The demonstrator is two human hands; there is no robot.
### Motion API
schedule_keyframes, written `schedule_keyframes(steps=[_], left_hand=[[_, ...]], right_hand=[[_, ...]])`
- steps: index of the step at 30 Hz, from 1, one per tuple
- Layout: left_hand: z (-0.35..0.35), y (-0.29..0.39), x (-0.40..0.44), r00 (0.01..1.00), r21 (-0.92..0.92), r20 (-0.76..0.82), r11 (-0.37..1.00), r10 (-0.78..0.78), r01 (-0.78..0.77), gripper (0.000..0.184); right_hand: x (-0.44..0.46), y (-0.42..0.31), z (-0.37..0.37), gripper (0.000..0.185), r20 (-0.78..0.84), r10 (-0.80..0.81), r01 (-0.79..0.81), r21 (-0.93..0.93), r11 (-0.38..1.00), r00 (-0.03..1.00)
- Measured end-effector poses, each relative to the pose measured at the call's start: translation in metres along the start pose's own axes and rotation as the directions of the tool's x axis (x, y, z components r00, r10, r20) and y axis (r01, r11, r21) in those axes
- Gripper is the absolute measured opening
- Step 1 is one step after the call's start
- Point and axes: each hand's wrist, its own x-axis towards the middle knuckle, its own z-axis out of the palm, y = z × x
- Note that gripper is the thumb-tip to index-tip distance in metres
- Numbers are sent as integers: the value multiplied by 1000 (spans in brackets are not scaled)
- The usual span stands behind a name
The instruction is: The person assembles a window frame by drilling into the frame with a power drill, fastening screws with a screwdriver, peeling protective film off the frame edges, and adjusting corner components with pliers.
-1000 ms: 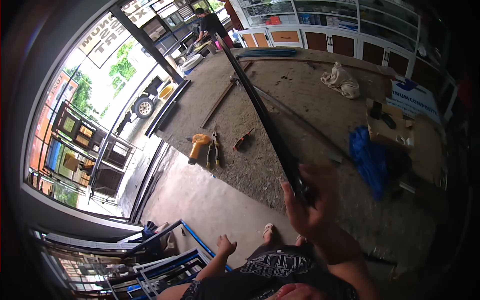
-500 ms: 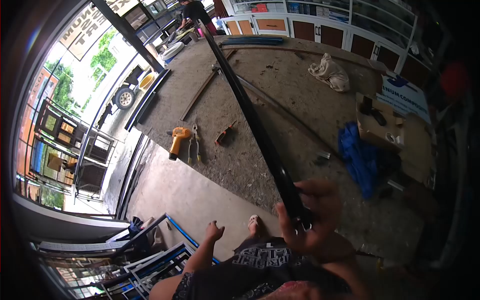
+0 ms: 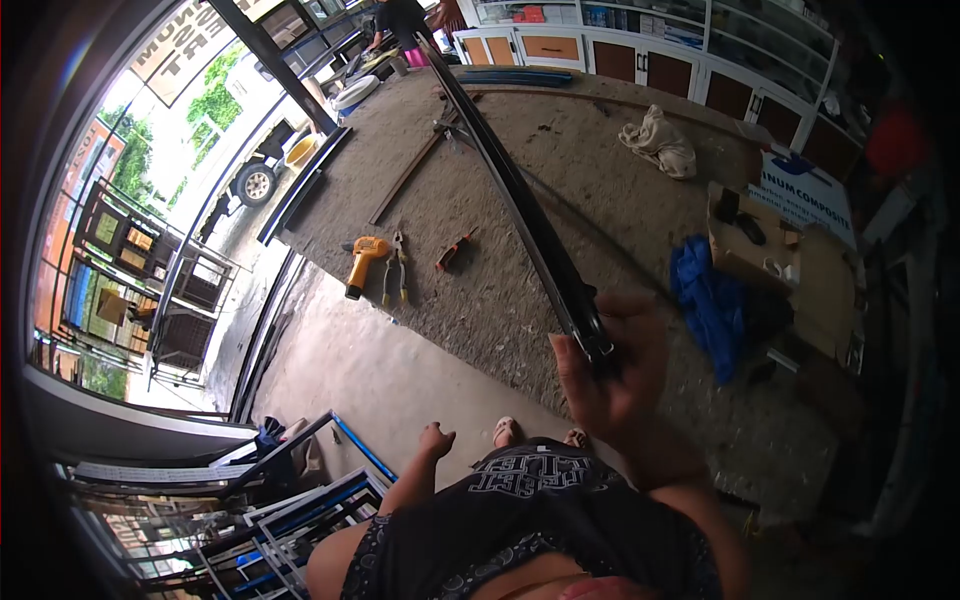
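Note:
A long black metal profile (image 3: 530, 222) slants across the view. My right hand (image 3: 622, 365) grips its near end, thumb on the left side and fingers around the right. The profile's open, channelled end shows just beyond my thumb, and its far end reaches toward the back of the worktable (image 3: 480, 345). Down by my side hangs my left hand (image 3: 436, 440), empty, with its fingers loosely bent and apart. On the table, left of the profile, lie a yellow-orange power tool (image 3: 366, 264), pliers (image 3: 399, 268) with yellow-tipped handles and a small orange-and-black tool (image 3: 456, 250).
A pale cloth (image 3: 658, 142), a blue cloth (image 3: 706, 305) and a cardboard box (image 3: 755, 240) rest on the table's right side. Brown bars (image 3: 408, 180) lie farther back. Metal frames (image 3: 320, 505) stand at lower left. Another person (image 3: 403, 22) is at the far end.
My right hand and the profile's near end have moved up in view, and the profile has rolled to show its channel. My left hand still hangs at my side.

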Motion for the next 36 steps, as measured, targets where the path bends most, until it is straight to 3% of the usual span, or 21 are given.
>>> schedule_keyframes(steps=[3, 7, 10, 12, 13, 14, 15, 17, 19, 23, 26, 27, 30, 31, 36], left_hand=[[10, -13, -6, 998, 9, 26, 998, -60, 59, 71], [24, -20, -12, 994, 26, 43, 995, -97, 96, 73], [32, -17, -9, 997, -51, -58, 997, -60, 57, 73], [25, -3, 4, 968, -34, -247, 998, 47, -57, 72], [5, 17, 1, 897, -54, -416, 981, 147, -185, 62], [-8, 35, 9, 752, -51, -614, 939, 240, -341, 50], [-41, 69, 7, 688, -73, -679, 909, 255, -410, 41], [-89, 118, 37, 507, 4, -781, 815, 364, -580, 38], [-131, 169, 67, 454, 4, -788, 741, 415, -671, 40], [-198, 252, 120, 592, -16, -658, 778, 465, -629, 47], [-206, 282, 172, 759, -99, -596, 915, 261, -392, 50], [-214, 287, 178, 848, -145, -469, 925, 248, -351, 51], [-211, 285, 207, 863, -77, -390, 923, 320, -377, 49], [-207, 281, 213, 793, -35, -466, 887, 393, -460, 41], [-224, 265, 217, 675, -259, -591, 688, 443, -678, 29]], right_hand=[[3, 0, -5, 38, 55, -56, 61, -85, 994, 997], [0, 4, -3, 38, 40, -32, 33, -10, 999, 999], [1, 4, -2, 37, 29, -43, 44, -44, 998, 999], [6, -5, -7, 37, 43, -15, 19, -85, 996, 999], [4, -10, -8, 37, 32, 28, -25, -70, 997, 999], [1, -16, -6, 36, -13, 128, -128, 12, 992, 992], [-1, -18, -3, 36, -55, 225, -219, 92, 971, 973], [-1, -8, 7, 34, -109, 185, -175, 94, 980, 977], [-3, -5, 10, 38, -93, 159, -162, -16, 987, 983], [-2, 4, 8, 48, -1, 10, -10, -332, 943, 1000], [-8, 3, 14, 33, -70, 23, -45, -335, 941, 997], [-9, 3, 14, 30, -90, 55, -81, -316, 945, 994], [-9, -1, 12, 29, -126, 125, -155, -274, 949, 984], [-10, -1, 12, 29, -137, 134, -167, -269, 949, 981], [-14, 2, 17, 34, -113, 152, -171, -191, 966, 982]])
